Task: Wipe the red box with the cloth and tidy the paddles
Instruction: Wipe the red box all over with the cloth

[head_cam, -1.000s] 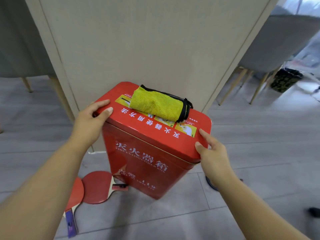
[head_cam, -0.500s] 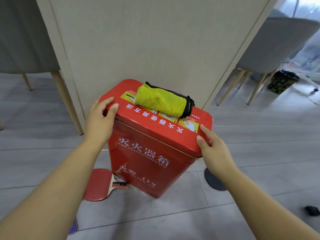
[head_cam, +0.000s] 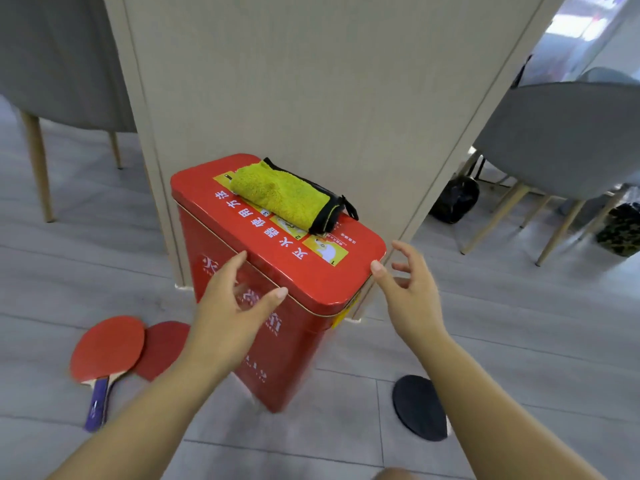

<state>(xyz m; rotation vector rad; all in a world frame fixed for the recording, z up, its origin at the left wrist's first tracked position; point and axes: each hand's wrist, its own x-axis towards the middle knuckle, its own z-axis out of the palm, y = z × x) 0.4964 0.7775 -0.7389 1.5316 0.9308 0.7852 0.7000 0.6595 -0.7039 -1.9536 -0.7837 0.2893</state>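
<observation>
The red box (head_cam: 298,271), a tall tin with white characters, stands on the floor against a beige pillar. A folded yellow cloth (head_cam: 284,195) with black trim lies on its lid. My left hand (head_cam: 232,306) hovers in front of the box's near face, fingers apart and holding nothing. My right hand (head_cam: 408,289) is open just off the lid's right corner, thumb near the rim. A red paddle (head_cam: 107,348) with a purple handle lies on the floor at the left, overlapping a second red paddle (head_cam: 162,348). A black paddle (head_cam: 419,407) lies at the right, partly behind my right arm.
The beige pillar (head_cam: 311,81) rises right behind the box. Grey chairs with wooden legs stand at the left (head_cam: 62,64) and right (head_cam: 568,133). A black bag (head_cam: 453,199) and a camouflage bag (head_cam: 620,230) sit under the right chair.
Both hands have let go of the lid's ends and drawn back toward me, fingers spread. The box now stands closer to the pillar, and the view has shifted, showing all the paddles.
</observation>
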